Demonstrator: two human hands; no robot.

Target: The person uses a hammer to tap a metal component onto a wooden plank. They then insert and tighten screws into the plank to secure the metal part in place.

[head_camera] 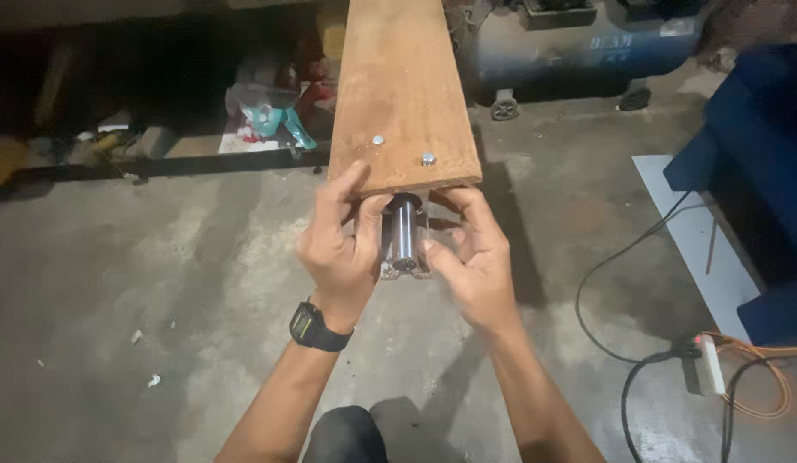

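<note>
A long wooden plank (398, 86) reaches away from me, with two bolt heads (378, 140) near its close end. Under that end hangs a shiny metal cylinder fitting (404, 231) with a base plate. My left hand (338, 249), with a black wristwatch, grips the fitting's left side, and its index finger rests on the plank's edge. My right hand (467, 257) holds the fitting from the right, thumb against the cylinder and fingers under the plank end.
Bare concrete floor (158, 283) lies below. A blue air compressor tank (579, 43) stands behind the plank. Black cables (613, 266) and an orange cord run to a power strip (712, 360) at right. A blue object (759, 171) stands far right. Clutter lies at back left.
</note>
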